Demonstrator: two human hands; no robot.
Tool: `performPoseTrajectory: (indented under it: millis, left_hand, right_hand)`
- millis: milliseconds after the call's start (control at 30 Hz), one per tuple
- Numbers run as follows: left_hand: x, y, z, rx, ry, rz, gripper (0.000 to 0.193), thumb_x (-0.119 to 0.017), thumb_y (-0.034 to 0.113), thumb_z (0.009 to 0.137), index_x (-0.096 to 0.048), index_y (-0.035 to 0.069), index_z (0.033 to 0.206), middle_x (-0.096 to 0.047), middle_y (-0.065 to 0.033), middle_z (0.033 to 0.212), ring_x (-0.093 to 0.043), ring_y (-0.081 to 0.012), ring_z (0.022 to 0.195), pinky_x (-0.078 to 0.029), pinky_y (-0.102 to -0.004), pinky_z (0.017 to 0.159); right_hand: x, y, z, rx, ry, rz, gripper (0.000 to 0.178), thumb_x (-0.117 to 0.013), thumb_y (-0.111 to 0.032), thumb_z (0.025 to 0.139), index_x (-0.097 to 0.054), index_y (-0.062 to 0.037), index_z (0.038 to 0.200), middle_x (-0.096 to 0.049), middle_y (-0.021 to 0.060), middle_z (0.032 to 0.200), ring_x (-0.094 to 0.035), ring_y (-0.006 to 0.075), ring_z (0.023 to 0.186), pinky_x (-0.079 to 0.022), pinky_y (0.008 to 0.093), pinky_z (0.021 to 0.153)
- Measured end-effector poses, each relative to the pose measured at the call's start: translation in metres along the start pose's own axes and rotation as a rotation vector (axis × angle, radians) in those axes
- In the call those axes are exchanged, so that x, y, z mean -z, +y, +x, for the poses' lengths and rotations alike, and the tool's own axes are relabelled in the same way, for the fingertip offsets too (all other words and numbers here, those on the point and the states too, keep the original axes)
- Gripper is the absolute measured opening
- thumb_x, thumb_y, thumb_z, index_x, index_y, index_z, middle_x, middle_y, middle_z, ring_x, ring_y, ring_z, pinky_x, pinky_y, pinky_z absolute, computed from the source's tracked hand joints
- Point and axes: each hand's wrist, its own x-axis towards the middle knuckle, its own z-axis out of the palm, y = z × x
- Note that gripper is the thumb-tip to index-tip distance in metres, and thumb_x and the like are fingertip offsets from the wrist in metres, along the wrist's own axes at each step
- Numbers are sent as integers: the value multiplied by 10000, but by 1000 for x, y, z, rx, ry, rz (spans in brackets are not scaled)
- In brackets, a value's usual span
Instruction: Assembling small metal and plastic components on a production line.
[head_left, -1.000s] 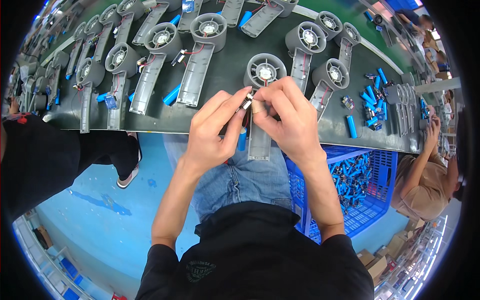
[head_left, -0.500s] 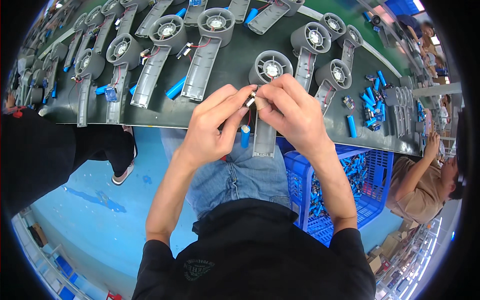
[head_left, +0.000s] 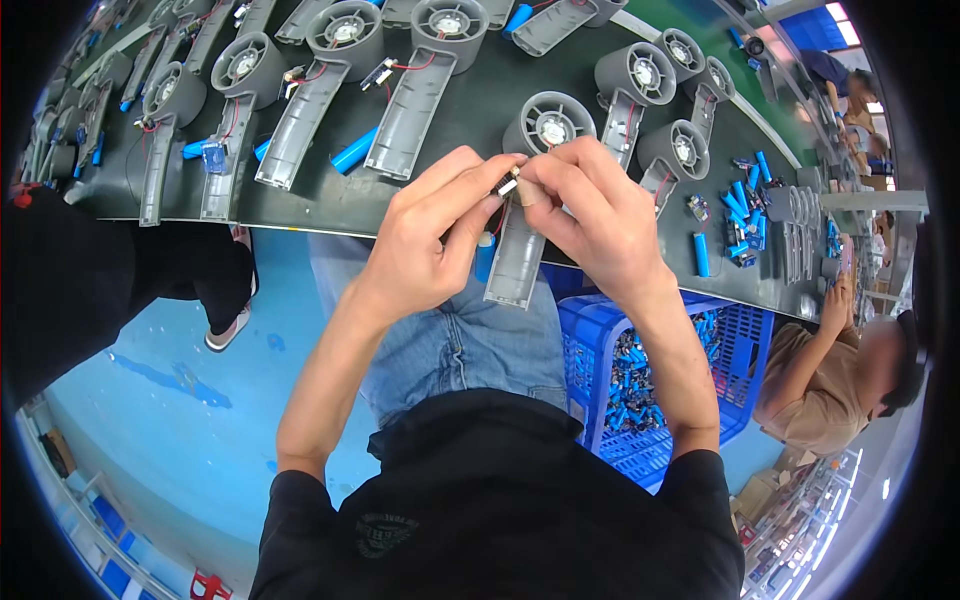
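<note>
Between the thumb and index finger of my left hand (head_left: pixel 425 230) is a small circuit board (head_left: pixel 507 182) with white parts on it. The fingertips of my right hand (head_left: pixel 602 220) are pinched together right beside the board; what they grip is too small to make out. Below my left fingers hangs a blue battery cell (head_left: pixel 485 257), its upper part partly covered. Just behind my hands lies a grey fan housing (head_left: pixel 549 122). Its open trough-like handle (head_left: pixel 517 262) extends under my fingers and past the table edge toward me.
Several similar grey fan housings (head_left: pixel 346 30) with handles, wires and boards cover the dark table (head_left: pixel 330 215). A loose blue cell (head_left: pixel 354 150) lies at left, and a heap of cells (head_left: pixel 745 215) at right. A blue crate (head_left: pixel 585 340) of cells stands below; people are at both sides.
The lower end of the handle has swung slightly left. My hands stay together at the board, and the blue cell is now more covered by my left hand. The whole view has shifted a little.
</note>
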Motion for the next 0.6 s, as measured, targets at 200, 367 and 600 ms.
performPoseTrajectory:
  millis: [200,367,600]
  left_hand:
    - [5,-4,-1,-52,-46,66,367,-588,-130,837,-628,-75,1198,-540,-125,829,-544,-238,697,-443,-333,585]
    - [1,-3,-3,-75,-43,66,362,-591,-123,841,-624,-82,1199,-541,-128,833,-545,-244,706,-450,-337,599]
    - [-7,5,1,60,34,58,340,-591,-90,881,-646,-58,1216,-550,-94,807,-515,-170,670,-406,-286,578]
  right_hand:
    - [-1,2,0,1,-44,-5,204,-760,53,763,-660,-6,930,-626,74,838,-634,179,647,-529,290,551]
    - [0,2,-5,6,-31,-10,218,-763,49,760,-663,-8,945,-625,78,849,-638,193,662,-533,303,563]
    - [4,-1,-2,1,-37,-100,193,-753,7,787,-665,-17,958,-612,81,847,-636,223,674,-532,320,581]
